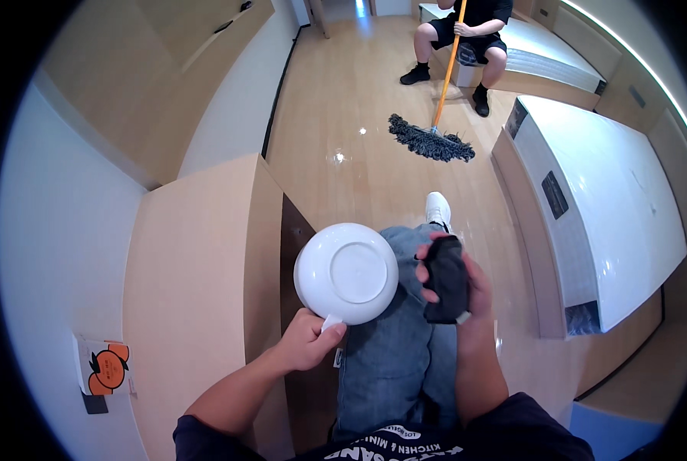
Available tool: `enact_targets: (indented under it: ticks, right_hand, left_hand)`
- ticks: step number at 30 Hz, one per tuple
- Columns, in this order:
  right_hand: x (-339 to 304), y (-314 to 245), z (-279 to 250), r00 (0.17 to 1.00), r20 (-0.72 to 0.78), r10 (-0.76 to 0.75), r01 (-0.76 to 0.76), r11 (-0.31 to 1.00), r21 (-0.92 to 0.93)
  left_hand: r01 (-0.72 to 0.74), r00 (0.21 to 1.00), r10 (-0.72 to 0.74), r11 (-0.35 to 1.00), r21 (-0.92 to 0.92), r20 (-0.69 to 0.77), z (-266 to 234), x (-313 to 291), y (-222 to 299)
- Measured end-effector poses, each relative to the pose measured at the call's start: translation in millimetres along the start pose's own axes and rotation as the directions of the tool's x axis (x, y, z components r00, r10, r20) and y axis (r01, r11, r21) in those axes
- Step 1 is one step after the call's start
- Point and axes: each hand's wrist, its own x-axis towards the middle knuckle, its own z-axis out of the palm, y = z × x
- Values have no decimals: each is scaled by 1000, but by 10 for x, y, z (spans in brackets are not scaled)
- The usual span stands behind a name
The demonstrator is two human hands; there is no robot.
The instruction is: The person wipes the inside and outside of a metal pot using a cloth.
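My left hand (310, 340) grips a white bowl (359, 296) by its short handle, the thumb pressed along it. The bowl is tipped so that its round underside with a foot ring faces me; its inside is hidden. To the right of it, apart from the bowl, my right hand (478, 284) is wrapped round a bunched black cloth (446, 280) with a small pale tag at its lower end. Both hands are above my jeans (389, 376).
A light wooden cabinet (194, 261) stands close on my left. To the right is a plastic-wrapped white mattress (612, 207) on a wooden base. Ahead, a seated person (478, 38) holds a mop (432, 140) with an orange pole, its grey head on the wooden floor (336, 100).
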Motion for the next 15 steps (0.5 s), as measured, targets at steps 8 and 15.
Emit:
enact_targets:
  ticks: [8, 15]
  right_hand:
    - [-440, -305, 1015, 613, 739, -280, -127, 888, 442]
    - [-231, -352, 1471, 430, 865, -258, -334, 844, 419]
  left_hand:
    - [-33, 999, 33, 999, -22, -9, -6, 25, -68]
    - [24, 1000, -24, 1000, -11, -20, 11, 24, -44]
